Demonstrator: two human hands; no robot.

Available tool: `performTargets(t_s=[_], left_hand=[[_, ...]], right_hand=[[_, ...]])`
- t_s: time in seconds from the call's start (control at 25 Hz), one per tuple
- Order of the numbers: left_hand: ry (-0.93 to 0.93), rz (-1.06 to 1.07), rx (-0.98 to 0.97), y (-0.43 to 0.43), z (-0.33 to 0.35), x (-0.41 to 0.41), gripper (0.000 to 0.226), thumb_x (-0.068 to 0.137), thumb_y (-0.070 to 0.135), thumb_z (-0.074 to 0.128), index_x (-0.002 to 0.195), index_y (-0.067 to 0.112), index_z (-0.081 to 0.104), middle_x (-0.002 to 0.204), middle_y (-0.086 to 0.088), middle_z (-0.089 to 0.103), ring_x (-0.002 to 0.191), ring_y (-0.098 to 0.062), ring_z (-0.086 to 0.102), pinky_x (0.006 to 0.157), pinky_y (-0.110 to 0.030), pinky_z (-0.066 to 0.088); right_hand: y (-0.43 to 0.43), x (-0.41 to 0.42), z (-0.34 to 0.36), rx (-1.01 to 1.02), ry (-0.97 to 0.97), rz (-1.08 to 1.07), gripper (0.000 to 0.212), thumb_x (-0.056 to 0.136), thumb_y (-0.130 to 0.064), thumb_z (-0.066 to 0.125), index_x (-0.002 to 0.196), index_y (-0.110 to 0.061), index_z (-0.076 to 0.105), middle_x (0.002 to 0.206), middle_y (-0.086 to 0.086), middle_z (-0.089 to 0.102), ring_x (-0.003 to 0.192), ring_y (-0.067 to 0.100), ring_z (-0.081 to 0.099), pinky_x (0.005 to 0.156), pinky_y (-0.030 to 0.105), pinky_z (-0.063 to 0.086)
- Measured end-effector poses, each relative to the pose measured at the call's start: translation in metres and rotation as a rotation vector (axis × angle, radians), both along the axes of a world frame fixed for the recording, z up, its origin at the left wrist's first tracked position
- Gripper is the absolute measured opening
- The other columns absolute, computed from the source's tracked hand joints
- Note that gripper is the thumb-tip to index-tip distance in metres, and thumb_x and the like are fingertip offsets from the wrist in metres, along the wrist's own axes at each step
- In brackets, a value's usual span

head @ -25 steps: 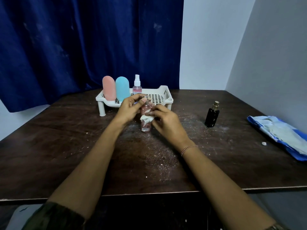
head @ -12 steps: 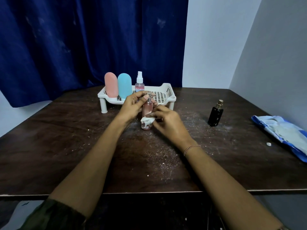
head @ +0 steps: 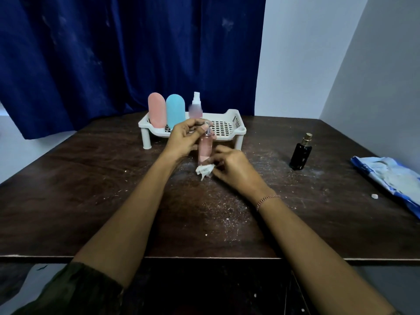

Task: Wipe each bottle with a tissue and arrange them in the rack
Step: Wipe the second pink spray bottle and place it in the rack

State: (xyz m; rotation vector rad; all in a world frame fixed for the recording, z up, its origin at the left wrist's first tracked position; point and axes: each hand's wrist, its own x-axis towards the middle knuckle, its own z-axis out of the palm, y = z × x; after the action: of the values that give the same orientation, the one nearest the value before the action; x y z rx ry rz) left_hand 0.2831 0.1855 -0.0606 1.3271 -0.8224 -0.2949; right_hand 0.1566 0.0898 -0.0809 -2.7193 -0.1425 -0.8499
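Note:
A slim pink spray bottle [head: 205, 148] stands upright on the dark table, just in front of the white rack [head: 229, 128]. My left hand [head: 186, 139] pinches its top. My right hand [head: 231, 164] presses a crumpled white tissue [head: 204, 171] against the bottle's base. Inside the rack, at its left end, stand a pink bottle [head: 156, 113], a light-blue bottle [head: 175, 113] and a small clear spray bottle [head: 196, 108]. A black perfume bottle [head: 300, 153] with a gold cap stands alone to the right.
A blue and white tissue pack [head: 391, 178] lies at the table's right edge, by the wall, with a small white scrap [head: 374, 196] near it. White dust covers the wooden table [head: 91, 189]. A dark blue curtain [head: 113, 53] hangs behind the rack.
The tissue in my right hand has slid down the pink bottle from its middle to its base. My left hand stays on the bottle's top.

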Motion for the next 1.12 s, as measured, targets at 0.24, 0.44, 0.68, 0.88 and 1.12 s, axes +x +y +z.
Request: performTargets(t_s=[0.24, 0.44, 0.68, 0.88, 1.12], left_hand=[[-0.001, 0.050, -0.004, 0.002, 0.002, -0.003, 0.005, 0.090, 0.011, 0.059, 0.094, 0.014, 0.059, 0.093, 0.004, 0.066, 0.075, -0.004, 0.067, 0.056, -0.021, 0.056], [0.034, 0.061, -0.012, 0.003, 0.002, -0.002, 0.010, 0.089, 0.014, 0.060, 0.086, 0.023, 0.059, 0.100, 0.006, 0.067, 0.093, -0.016, 0.065, 0.065, -0.030, 0.056], [0.002, 0.084, -0.008, 0.003, 0.002, -0.004, 0.007, 0.087, 0.013, 0.064, 0.090, 0.017, 0.060, 0.088, 0.004, 0.065, 0.081, -0.009, 0.067, 0.063, -0.028, 0.058], [0.019, 0.102, -0.042, 0.003, 0.001, -0.004, 0.010, 0.084, 0.011, 0.067, 0.085, 0.019, 0.060, 0.078, 0.007, 0.065, 0.070, -0.001, 0.067, 0.060, -0.026, 0.058], [0.039, 0.160, -0.047, 0.002, -0.002, 0.003, 0.014, 0.083, 0.013, 0.068, 0.081, 0.021, 0.057, 0.076, 0.002, 0.060, 0.081, -0.015, 0.068, 0.067, -0.040, 0.059]], right_hand=[[0.004, 0.001, 0.002, -0.003, -0.220, -0.080, 0.025, 0.077, 0.001, 0.068, 0.102, -0.002, 0.068, 0.099, 0.007, 0.063, 0.087, 0.018, 0.062, 0.083, 0.023, 0.048], [0.001, 0.001, 0.001, 0.006, -0.115, -0.057, 0.021, 0.074, -0.002, 0.072, 0.095, -0.003, 0.070, 0.092, 0.007, 0.064, 0.079, 0.017, 0.062, 0.075, 0.026, 0.052], [0.000, -0.006, 0.006, -0.028, -0.148, -0.134, 0.023, 0.078, -0.011, 0.069, 0.101, -0.013, 0.068, 0.093, 0.000, 0.066, 0.080, 0.015, 0.062, 0.070, 0.029, 0.052], [-0.002, -0.003, 0.005, 0.086, -0.057, -0.101, 0.019, 0.077, -0.005, 0.070, 0.095, -0.011, 0.068, 0.094, 0.001, 0.060, 0.082, 0.009, 0.054, 0.078, 0.029, 0.051], [-0.005, -0.002, 0.002, 0.401, 0.012, -0.060, 0.023, 0.075, -0.013, 0.072, 0.097, -0.008, 0.071, 0.097, 0.001, 0.057, 0.087, 0.012, 0.058, 0.080, 0.023, 0.051]])
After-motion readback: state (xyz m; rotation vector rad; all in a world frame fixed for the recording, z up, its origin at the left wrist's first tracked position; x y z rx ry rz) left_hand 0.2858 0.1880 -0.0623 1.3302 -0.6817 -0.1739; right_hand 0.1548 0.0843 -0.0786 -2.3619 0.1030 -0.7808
